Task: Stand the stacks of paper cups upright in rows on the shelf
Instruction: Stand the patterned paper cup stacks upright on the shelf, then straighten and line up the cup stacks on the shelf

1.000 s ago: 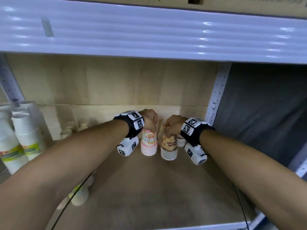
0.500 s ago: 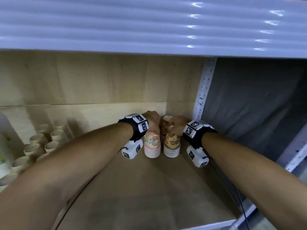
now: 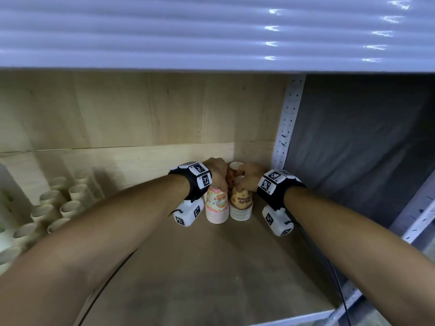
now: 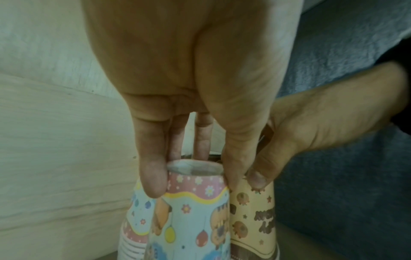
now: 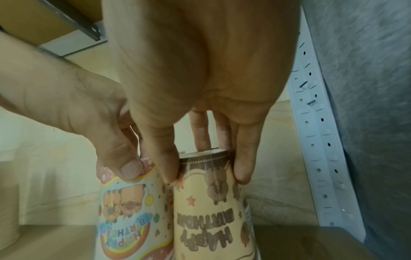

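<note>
- my left hand (image 3: 217, 171) fingers (image 4: 153, 177) pinch the top of the pink cup stack (image 3: 217, 208), far right on the shelf (image 3: 211, 267)
- right hand (image 3: 249, 176) fingers (image 5: 243, 168) hold the tan cup stack (image 3: 241, 205), touching on its right

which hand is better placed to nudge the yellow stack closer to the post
Right. The right hand already pinches the yellow stack by its top; the left hand holds the pink stack.

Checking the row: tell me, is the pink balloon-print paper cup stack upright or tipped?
Upright: the pink balloon-print paper cup stack stands mouth-down on the wooden shelf, gripped by the left hand.
</note>
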`<action>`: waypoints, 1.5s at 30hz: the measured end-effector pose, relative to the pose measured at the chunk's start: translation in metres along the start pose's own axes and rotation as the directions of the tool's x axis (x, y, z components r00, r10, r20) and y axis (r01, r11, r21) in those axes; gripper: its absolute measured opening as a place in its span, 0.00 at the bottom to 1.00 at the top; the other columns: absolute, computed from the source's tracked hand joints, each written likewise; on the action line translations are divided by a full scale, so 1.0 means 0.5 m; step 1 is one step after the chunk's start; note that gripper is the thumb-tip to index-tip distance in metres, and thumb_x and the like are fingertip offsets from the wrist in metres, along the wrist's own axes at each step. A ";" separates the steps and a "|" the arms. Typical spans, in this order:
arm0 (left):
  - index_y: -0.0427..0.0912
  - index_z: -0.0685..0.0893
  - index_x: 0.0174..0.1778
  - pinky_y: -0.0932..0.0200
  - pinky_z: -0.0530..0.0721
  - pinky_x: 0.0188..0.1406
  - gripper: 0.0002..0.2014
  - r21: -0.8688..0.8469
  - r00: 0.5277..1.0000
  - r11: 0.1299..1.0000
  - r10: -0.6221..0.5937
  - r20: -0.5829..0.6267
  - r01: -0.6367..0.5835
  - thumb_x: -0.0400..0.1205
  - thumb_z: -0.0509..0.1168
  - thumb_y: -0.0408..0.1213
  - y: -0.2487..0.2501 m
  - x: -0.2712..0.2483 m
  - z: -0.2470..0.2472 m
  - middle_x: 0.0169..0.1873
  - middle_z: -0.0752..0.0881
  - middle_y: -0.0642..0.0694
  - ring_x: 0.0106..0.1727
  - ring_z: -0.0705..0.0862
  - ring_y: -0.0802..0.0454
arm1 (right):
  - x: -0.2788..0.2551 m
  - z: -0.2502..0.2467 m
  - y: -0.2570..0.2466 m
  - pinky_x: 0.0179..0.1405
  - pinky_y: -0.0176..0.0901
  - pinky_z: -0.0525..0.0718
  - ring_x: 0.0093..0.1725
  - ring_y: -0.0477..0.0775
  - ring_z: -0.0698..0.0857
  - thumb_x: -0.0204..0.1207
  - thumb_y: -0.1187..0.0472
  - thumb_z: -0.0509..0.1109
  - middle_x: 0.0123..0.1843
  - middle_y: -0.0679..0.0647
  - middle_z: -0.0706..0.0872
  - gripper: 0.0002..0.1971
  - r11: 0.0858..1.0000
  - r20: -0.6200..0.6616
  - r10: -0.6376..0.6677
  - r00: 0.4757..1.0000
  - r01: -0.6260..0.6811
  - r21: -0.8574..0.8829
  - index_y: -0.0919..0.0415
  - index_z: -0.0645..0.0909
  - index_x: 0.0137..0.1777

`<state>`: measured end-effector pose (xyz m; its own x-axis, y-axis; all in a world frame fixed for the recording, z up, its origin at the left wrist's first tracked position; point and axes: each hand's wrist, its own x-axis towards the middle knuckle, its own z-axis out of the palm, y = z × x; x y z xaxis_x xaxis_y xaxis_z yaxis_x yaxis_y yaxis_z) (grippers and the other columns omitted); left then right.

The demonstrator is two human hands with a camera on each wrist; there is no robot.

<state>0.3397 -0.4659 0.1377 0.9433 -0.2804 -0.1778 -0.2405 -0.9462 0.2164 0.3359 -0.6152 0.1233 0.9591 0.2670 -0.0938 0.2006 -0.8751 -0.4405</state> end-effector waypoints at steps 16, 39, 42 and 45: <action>0.42 0.81 0.50 0.58 0.80 0.41 0.11 -0.027 0.999 1.000 0.005 -0.034 -0.006 0.79 0.73 0.43 -0.029 -0.044 -0.031 0.47 0.81 0.46 0.44 0.80 0.50 | -0.003 -0.009 -0.043 0.51 0.49 0.88 0.53 0.57 0.86 0.63 0.59 0.79 0.52 0.53 0.86 0.16 0.996 -0.066 0.053 0.996 -0.057 -0.063 0.61 0.85 0.51; 0.48 0.86 0.53 0.60 0.87 0.35 0.13 -0.050 0.943 0.942 -0.331 0.023 0.332 0.74 0.77 0.39 -0.399 -0.389 -0.173 0.39 0.87 0.45 0.36 0.85 0.51 | 0.002 0.136 -0.503 0.45 0.40 0.75 0.50 0.49 0.81 0.69 0.49 0.79 0.50 0.46 0.83 0.19 0.938 0.038 -0.330 0.943 0.332 -0.098 0.49 0.85 0.59; 0.48 0.86 0.50 0.60 0.87 0.34 0.12 -0.053 0.934 0.933 -0.355 0.037 0.357 0.72 0.77 0.38 -0.435 -0.440 -0.178 0.41 0.89 0.43 0.36 0.86 0.51 | -0.014 0.158 -0.553 0.39 0.38 0.77 0.43 0.48 0.83 0.68 0.53 0.80 0.40 0.43 0.83 0.13 0.918 0.093 -0.388 0.917 0.393 -0.048 0.50 0.87 0.52; 0.45 0.87 0.52 0.59 0.88 0.37 0.14 -0.062 0.925 0.923 -0.375 0.069 0.379 0.71 0.78 0.37 -0.458 -0.489 -0.181 0.43 0.89 0.41 0.39 0.86 0.49 | -0.029 0.178 -0.591 0.34 0.37 0.75 0.35 0.43 0.80 0.67 0.52 0.81 0.36 0.43 0.83 0.12 0.899 0.123 -0.431 0.894 0.438 -0.026 0.50 0.88 0.50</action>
<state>0.1849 -0.1662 0.2184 0.9464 0.0839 -0.3120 0.1494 -0.9699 0.1922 0.2451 -0.3248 0.1753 0.7461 0.6658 -0.0034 0.6051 -0.6803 -0.4135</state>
